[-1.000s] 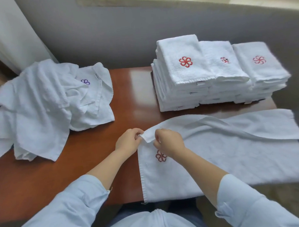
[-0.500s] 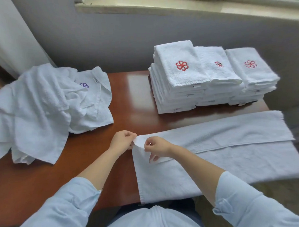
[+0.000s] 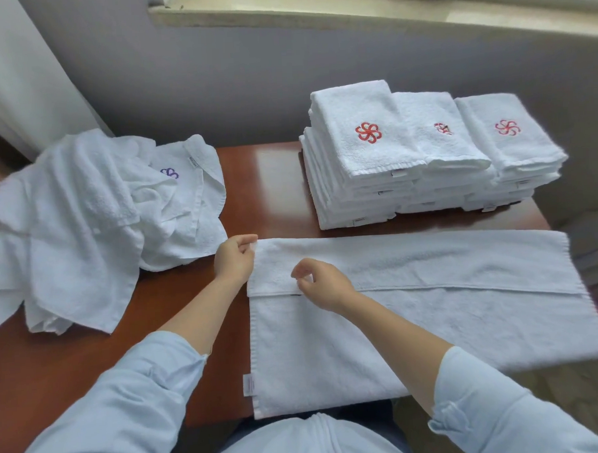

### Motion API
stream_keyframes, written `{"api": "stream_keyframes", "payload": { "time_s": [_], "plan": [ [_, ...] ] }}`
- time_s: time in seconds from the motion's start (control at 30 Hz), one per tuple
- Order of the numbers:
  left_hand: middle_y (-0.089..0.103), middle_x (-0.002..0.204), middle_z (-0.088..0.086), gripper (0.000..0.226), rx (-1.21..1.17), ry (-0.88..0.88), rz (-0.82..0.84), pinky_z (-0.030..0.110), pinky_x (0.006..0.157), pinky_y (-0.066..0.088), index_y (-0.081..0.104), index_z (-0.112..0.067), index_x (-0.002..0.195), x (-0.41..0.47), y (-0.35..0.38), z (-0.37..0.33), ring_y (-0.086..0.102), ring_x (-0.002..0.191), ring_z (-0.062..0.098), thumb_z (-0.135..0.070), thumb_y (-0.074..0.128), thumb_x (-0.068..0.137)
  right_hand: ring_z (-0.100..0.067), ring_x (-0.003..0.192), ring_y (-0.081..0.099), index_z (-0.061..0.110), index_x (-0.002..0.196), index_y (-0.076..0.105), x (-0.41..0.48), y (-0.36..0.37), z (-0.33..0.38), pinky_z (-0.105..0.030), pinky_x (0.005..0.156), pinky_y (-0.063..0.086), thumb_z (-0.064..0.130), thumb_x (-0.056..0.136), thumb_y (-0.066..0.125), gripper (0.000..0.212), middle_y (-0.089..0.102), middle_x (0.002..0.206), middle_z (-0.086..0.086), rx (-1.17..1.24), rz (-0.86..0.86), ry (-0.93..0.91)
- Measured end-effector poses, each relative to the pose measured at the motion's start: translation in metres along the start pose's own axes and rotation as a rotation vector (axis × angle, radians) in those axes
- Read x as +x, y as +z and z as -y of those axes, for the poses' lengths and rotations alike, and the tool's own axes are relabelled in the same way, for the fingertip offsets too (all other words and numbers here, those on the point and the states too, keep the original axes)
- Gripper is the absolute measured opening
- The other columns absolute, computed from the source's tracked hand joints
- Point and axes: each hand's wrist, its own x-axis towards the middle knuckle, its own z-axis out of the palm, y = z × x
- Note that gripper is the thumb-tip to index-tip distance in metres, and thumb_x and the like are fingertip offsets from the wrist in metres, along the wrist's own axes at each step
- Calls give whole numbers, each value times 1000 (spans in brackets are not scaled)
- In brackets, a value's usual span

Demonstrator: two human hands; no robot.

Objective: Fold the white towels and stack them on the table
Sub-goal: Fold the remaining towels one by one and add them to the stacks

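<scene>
A white towel (image 3: pixel 415 327) lies spread across the near right of the brown table (image 3: pixel 271 179), its far long edge folded toward me as a flap (image 3: pixel 429 265). My left hand (image 3: pixel 234 261) pinches the flap's far left corner. My right hand (image 3: pixel 324 285) has curled fingers at the flap's near edge, thumb on the hem. Three stacks of folded white towels (image 3: pixel 421 159) with red logos stand at the back right. A heap of unfolded white towels (image 3: pixel 88 218) lies at the left.
A grey wall and a window sill (image 3: pixel 350 11) run behind the table. The spread towel overhangs the table's near and right edges. Bare wood shows between the heap and the folded stacks. A curtain (image 3: pixel 16 67) hangs at the far left.
The towel's far edge has been laid down flat as a flap, covering its red logo. Both hands moved apart along that flap, and the camera view tilted slightly.
</scene>
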Motion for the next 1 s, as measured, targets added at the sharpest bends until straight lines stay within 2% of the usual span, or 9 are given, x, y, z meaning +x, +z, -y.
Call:
{"api": "stream_keyframes", "payload": {
  "time_s": [0.13, 0.2, 0.33, 0.47, 0.53, 0.6, 0.63, 0.77, 1.0],
  "plan": [
    [41, 151, 4, 68, 177, -31, 150, 36, 108, 40, 30, -18, 153, -6, 7, 8, 44, 136, 22, -22, 64, 93, -16, 110, 50, 22, 114, 61, -3, -3, -17, -30, 73, 41, 13, 88, 52, 29, 61, 111, 6, -286, -125, -22],
    [32, 157, 3, 75, 255, -38, 145, 37, 103, 39, 20, -22, 155, -12, 12, 12, 39, 139, 24, -28, 63, 94, -19, 106, 50, 20, 111, 59, -6, -4, -28, -29, 71, 35, 13, 88, 53, 25, 59, 107, 4, -434, -137, -33],
    [36, 155, 5, 73, 308, -33, 127, 35, 91, 43, 13, -29, 156, -20, 18, 16, 47, 132, 27, -26, 56, 97, -21, 100, 49, 18, 112, 57, -10, -3, -43, -29, 71, 41, 13, 89, 52, 24, 54, 108, 1, -582, -138, -69],
    [42, 151, 2, 62, 131, -33, 83, 33, 90, 46, 28, -29, 153, -18, 16, 6, 53, 124, 30, -15, 48, 97, -21, 96, 49, 17, 108, 54, -7, -6, -43, -30, 64, 38, 10, 79, 56, 29, 52, 106, 1, -621, -104, -106],
    [47, 144, 2, 54, -12, -70, 47, 39, 80, 55, 41, -26, 147, -15, 15, -1, 63, 103, 33, -12, 46, 95, -22, 94, 48, 16, 104, 52, -6, -9, -42, -30, 61, 34, 9, 76, 56, 29, 51, 103, 1, -631, -108, -109],
    [56, 132, 2, 45, -55, -75, 26, 32, 60, 52, 52, -25, 136, -14, 12, -9, 62, 73, 24, -12, 45, 94, -22, 93, 48, 15, 101, 51, -6, -10, -44, -30, 61, 30, 7, 76, 54, 27, 52, 100, 1, -645, -131, -113],
    [60, 125, 3, 41, -48, -67, 24, 31, 59, 51, 56, -25, 130, -14, 12, -12, 61, 70, 24, -12, 46, 93, -22, 93, 48, 15, 101, 51, -6, -11, -45, -30, 61, 29, 5, 77, 53, 26, 53, 99, 1, -654, -144, -114],
    [64, 114, -2, 28, 54, -43, 23, 37, 75, 51, 62, -25, 114, -17, 8, -17, 63, 95, 30, -17, 47, 92, -22, 90, 49, 15, 95, 52, -7, -25, -52, -30, 61, 29, -1, 75, 51, 26, 53, 95, 1, -583, -160, -143],
    [62, 94, -10, 11, 402, -55, 49, 27, 57, 36, 56, -32, 96, -42, 8, -1, 62, 78, 17, -31, 48, 88, -16, 85, 48, 26, 88, 47, -16, -44, -58, -25, 58, 29, 2, 74, 50, 28, 49, 92, 12, -493, 124, -194]
  ]
}}
